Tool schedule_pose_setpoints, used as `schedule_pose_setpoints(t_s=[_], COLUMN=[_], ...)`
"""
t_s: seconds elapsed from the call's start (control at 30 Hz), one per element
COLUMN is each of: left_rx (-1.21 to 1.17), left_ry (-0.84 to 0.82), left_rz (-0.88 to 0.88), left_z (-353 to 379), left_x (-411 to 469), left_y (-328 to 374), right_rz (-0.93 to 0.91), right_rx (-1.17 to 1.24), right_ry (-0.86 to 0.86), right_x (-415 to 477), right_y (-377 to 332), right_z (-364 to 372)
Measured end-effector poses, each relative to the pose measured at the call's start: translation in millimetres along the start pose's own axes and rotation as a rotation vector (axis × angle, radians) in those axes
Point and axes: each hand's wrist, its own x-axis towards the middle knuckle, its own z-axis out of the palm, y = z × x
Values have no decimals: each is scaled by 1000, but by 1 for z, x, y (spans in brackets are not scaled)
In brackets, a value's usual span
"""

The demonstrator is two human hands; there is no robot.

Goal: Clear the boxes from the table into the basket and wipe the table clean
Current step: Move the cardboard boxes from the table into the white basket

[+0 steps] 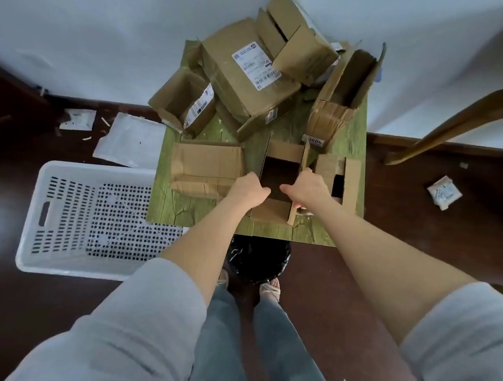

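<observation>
An open brown cardboard box stands at the front middle of the small green table. My left hand grips its left wall, fingers curled over the edge. My right hand grips its right wall, thumb inside the opening. Several more cardboard boxes lie on the table: a flat open one at the left, a small one at the right, a large labelled one piled with others at the back. The white perforated basket sits on the floor left of the table.
A black-lined bin stands under the table's front edge by my feet. White paper packets and scraps lie on the dark floor at the left, another packet at the right. A wooden chair leg slants at the right. A white wall is behind.
</observation>
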Motion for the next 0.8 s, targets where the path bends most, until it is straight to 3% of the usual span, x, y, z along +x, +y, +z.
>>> schedule_pose_setpoints(t_s=[0.23,0.57,0.8], left_rx=[59,-75,-210], left_ry=[5,161,347], left_rz=[15,-7,-8], left_z=[10,-29,-71], left_x=[-2,-31,-61], left_y=[-16,-23,-22], right_rz=[-43,-117,-280], right_rx=[-24,-25,12], right_ry=[5,298,472], right_x=[-1,-28,-62], right_y=[3,-17,-56], right_z=[9,-4,-22])
